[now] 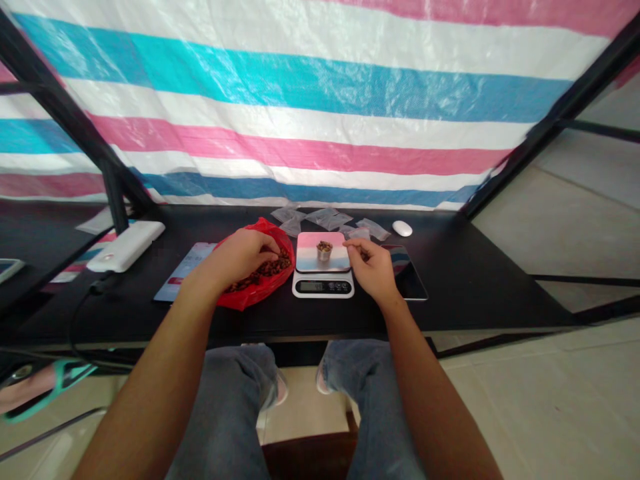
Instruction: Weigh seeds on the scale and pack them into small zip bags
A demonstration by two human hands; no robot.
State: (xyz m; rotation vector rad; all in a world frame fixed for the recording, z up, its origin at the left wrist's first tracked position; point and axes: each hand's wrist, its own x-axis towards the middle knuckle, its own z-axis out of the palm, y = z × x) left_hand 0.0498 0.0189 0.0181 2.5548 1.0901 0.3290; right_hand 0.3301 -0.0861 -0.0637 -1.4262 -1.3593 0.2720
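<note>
My left hand (243,253) reaches into an open red plastic bag (245,298) of small dark brown bean-like pieces (273,268). Its fingers are curled together just over the pieces, and what they pinch is hidden. Right of the bag stands a white kitchen scale (299,291) with a lit display too blurred to read. On its shiny striped plate sits a small metal cup (324,255), heaped with brownish pieces. My right hand (373,267) is at the plate's right edge, thumb and fingers closed in a pinch; anything between them is too small to make out.
Several clear plastic bags (327,218) lie behind the scale, with a white mouse (402,229) to their right. A dark tablet (407,277) is under my right hand. A phone-like screen (185,270) and a white power strip-like block (127,247) lie left on the black table (480,287).
</note>
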